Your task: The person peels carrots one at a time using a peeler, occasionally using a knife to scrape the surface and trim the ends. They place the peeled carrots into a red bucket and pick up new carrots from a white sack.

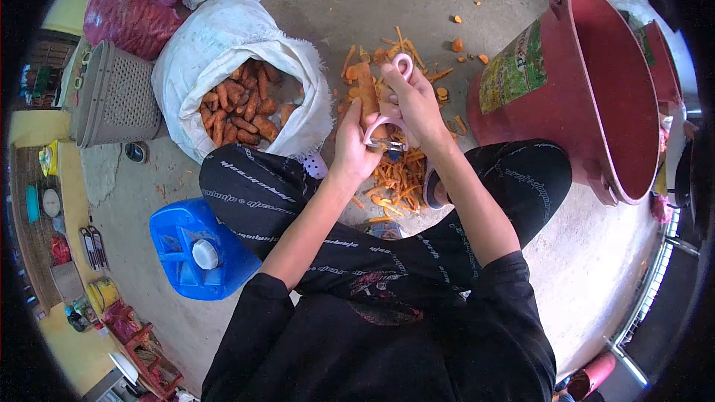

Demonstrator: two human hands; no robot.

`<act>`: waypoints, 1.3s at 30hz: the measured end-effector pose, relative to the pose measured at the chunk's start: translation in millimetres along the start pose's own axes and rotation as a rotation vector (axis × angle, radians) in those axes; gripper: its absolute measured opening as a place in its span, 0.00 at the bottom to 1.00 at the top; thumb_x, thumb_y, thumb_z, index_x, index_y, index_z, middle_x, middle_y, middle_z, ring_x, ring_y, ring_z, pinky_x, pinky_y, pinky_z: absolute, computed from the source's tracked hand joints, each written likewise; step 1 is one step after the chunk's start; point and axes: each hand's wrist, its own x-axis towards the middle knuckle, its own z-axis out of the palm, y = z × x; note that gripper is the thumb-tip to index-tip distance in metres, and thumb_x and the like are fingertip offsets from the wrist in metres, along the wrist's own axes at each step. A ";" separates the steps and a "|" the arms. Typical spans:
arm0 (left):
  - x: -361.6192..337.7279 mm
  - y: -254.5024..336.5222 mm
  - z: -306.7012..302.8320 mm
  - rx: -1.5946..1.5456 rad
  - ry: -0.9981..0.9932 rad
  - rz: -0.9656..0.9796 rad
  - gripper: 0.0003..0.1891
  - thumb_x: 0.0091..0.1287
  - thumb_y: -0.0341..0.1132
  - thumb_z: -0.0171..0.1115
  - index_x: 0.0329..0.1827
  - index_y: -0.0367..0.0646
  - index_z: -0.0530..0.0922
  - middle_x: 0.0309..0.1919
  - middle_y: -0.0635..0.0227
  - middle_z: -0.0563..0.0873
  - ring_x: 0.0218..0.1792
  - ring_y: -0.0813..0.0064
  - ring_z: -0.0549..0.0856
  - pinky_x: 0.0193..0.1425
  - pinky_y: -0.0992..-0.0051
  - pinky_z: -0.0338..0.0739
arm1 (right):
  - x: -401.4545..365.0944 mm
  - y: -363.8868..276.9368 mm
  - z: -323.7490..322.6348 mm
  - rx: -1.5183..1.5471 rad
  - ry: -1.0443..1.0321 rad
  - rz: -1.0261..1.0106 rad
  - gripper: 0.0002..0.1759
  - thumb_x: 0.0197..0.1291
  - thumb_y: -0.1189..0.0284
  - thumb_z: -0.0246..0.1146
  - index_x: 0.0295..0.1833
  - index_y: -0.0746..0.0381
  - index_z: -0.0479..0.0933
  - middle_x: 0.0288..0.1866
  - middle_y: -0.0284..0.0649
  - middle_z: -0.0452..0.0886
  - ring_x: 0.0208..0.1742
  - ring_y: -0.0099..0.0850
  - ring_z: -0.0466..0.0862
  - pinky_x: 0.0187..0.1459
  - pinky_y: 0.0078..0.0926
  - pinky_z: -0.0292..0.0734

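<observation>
My left hand (pixel 353 147) is closed around the lower end of a carrot (pixel 366 93), which points up and away from me. In my right hand (pixel 418 110) is a pink peeler (pixel 403 65); its looped handle end sticks out past my fingers. The peeler's head, with a metal blade, sits at the carrot's near end beside my left fingers. Below both hands, orange peelings (pixel 398 179) lie heaped on the floor between my legs. More strips and cut carrot pieces are scattered beyond the hands.
At left stands an open white sack (pixel 216 59) of unpeeled carrots (pixel 242 108), with a grey perforated basket (pixel 123 97) beside it. A blue jerrycan (pixel 186 242) is by my left knee. At right, a large red bucket (pixel 551 89) tilts near my right knee. A red mesh sack (pixel 130 11) lies behind.
</observation>
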 end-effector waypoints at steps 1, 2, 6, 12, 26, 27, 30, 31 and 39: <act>0.1 0.6 -0.9 -0.019 -0.046 -0.013 0.14 0.75 0.42 0.38 0.50 0.46 0.72 0.36 0.72 0.82 0.41 0.79 0.81 0.51 0.73 0.75 | -1.9 -2.2 2.0 -0.021 0.012 0.027 0.08 0.67 0.70 0.54 0.39 0.57 0.62 0.23 0.27 0.63 0.18 0.15 0.61 0.18 0.15 0.59; -0.2 0.3 -0.6 0.005 -0.014 -0.010 0.14 0.75 0.42 0.38 0.49 0.46 0.72 0.36 0.72 0.82 0.41 0.79 0.81 0.51 0.72 0.75 | -1.9 -4.1 3.2 -0.042 0.023 0.051 0.08 0.67 0.70 0.54 0.38 0.57 0.62 0.23 0.27 0.63 0.18 0.15 0.61 0.18 0.15 0.59; -4.9 -1.0 16.8 0.044 0.076 0.003 0.15 0.75 0.42 0.38 0.49 0.45 0.73 0.36 0.72 0.83 0.40 0.79 0.81 0.50 0.72 0.76 | 2.9 2.1 2.8 -0.001 0.081 0.071 0.07 0.67 0.69 0.56 0.40 0.58 0.65 0.24 0.25 0.62 0.18 0.13 0.59 0.17 0.12 0.55; -1.6 -6.0 3.5 0.074 0.121 -0.011 0.13 0.74 0.40 0.40 0.49 0.46 0.71 0.36 0.71 0.80 0.37 0.77 0.80 0.45 0.72 0.76 | 6.5 7.2 -5.0 -0.024 0.048 0.028 0.07 0.66 0.69 0.55 0.39 0.57 0.63 0.23 0.27 0.64 0.19 0.15 0.63 0.19 0.16 0.63; -28.0 -30.1 16.6 0.313 0.167 -0.147 0.17 0.75 0.47 0.42 0.51 0.43 0.67 0.30 0.69 0.72 0.30 0.78 0.74 0.32 0.76 0.73 | 55.5 -13.5 -46.5 0.015 0.189 -0.134 0.05 0.65 0.73 0.52 0.39 0.60 0.64 0.22 0.28 0.60 0.18 0.19 0.63 0.25 0.32 0.83; -25.9 -31.5 15.2 0.322 0.179 -0.145 0.17 0.75 0.47 0.42 0.50 0.43 0.68 0.29 0.69 0.72 0.30 0.78 0.74 0.32 0.76 0.73 | 57.2 -13.3 -47.0 0.036 0.194 -0.102 0.04 0.65 0.73 0.52 0.39 0.60 0.63 0.22 0.28 0.59 0.18 0.19 0.63 0.26 0.33 0.84; -22.9 -27.9 6.5 0.351 0.210 -0.140 0.17 0.74 0.48 0.43 0.51 0.43 0.68 0.28 0.69 0.73 0.29 0.78 0.74 0.31 0.76 0.74 | 72.6 -3.9 -51.1 0.081 0.202 -0.036 0.03 0.64 0.74 0.51 0.38 0.60 0.63 0.22 0.29 0.60 0.19 0.19 0.64 0.27 0.34 0.83; -22.0 -27.0 2.5 0.363 0.220 -0.140 0.17 0.74 0.48 0.43 0.51 0.43 0.68 0.28 0.69 0.73 0.28 0.78 0.75 0.31 0.76 0.74 | 82.1 1.8 -55.1 0.075 0.208 -0.038 0.03 0.64 0.74 0.51 0.38 0.60 0.64 0.23 0.30 0.62 0.19 0.19 0.65 0.27 0.34 0.83; -29.1 -12.6 8.5 0.525 0.221 -0.118 0.21 0.73 0.49 0.45 0.61 0.46 0.67 0.33 0.71 0.76 0.31 0.78 0.78 0.33 0.75 0.76 | 167.0 21.7 -102.5 -0.791 0.443 -0.392 0.13 0.61 0.70 0.55 0.45 0.66 0.63 0.30 0.48 0.75 0.30 0.38 0.80 0.37 0.36 0.78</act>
